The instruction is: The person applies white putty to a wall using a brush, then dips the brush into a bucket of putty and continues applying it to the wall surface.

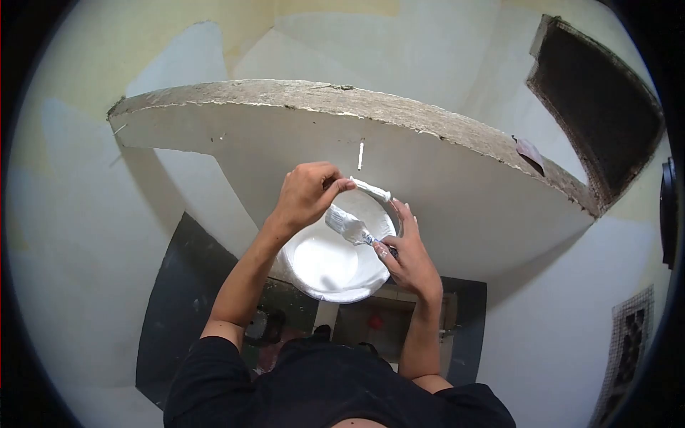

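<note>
A white bucket (341, 295) with white paint (322, 258) inside is in front of me, below the wall ledge. My right hand (412, 262) holds a paintbrush (348, 225) by its handle, its bristles thick with white paint and pointing left over the bucket. At the bucket's far rim is a short white paint-coated rod (372, 189), which looks like the bucket's handle grip. My left hand (308, 192) has thumb and forefinger pinched at the rod's left end. The right fingertips, smeared with paint, are close to its other end.
A rough-edged concrete ledge (300, 94) curves across the view beyond the bucket. A short white stick (360, 155) shows against its pale face. At upper right is a dark opening (596, 103), and at lower right a mesh-covered vent (628, 349). The floor (289, 296) lies far below.
</note>
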Demonstrator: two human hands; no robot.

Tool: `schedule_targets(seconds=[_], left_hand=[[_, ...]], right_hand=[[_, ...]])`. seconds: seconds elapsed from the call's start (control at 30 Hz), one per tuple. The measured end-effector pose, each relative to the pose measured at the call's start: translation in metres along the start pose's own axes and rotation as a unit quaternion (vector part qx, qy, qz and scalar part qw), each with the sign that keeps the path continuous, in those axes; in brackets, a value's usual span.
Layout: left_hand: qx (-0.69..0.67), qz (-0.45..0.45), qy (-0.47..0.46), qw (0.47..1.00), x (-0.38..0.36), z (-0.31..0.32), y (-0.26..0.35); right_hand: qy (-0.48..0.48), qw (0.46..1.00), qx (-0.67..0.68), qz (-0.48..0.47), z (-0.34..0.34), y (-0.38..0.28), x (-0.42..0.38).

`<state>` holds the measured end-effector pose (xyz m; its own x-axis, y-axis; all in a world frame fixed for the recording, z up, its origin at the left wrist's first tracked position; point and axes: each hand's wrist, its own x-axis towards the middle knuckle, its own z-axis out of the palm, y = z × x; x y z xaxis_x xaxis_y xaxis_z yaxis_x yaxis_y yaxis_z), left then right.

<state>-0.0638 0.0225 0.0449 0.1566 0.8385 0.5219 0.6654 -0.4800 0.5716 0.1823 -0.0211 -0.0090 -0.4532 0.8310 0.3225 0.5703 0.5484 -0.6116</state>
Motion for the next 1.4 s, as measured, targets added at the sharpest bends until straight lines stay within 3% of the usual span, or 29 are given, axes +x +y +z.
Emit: schedule_targets(seconds=[0.27, 0.4, 0.57, 0.97, 1.27, 1.4], left_hand=[[-0.003, -0.022, 0.04, 0.999, 0.029, 0.008, -0.01], [-0.017, -0.074, 0.021, 0.997, 0.034, 0.01, -0.01], [-0.044, -0.087, 0.036, 0.995, 0.034, 0.017, -0.016], [-0.076, -0.045, 0.046, 0.995, 0.032, 0.02, -0.023], [-0.104, -0.063, 0.044, 0.992, 0.03, 0.018, -0.015], [-0.098, -0.003, 0.086, 0.991, 0.029, 0.028, -0.023]], right_hand=[[0.035, 0.998, 0.009, 0.05, 0.004, 0.007, -0.015], [0.048, 0.997, 0.006, 0.061, 0.003, 0.007, -0.02], [0.023, 0.997, -0.031, 0.062, 0.009, 0.009, -0.024], [0.089, 0.991, 0.042, 0.09, 0.025, 0.011, -0.011], [0.127, 0.984, 0.062, 0.11, 0.028, 0.013, 0.002], [0.108, 0.986, 0.066, 0.111, 0.03, 0.018, 0.007]])
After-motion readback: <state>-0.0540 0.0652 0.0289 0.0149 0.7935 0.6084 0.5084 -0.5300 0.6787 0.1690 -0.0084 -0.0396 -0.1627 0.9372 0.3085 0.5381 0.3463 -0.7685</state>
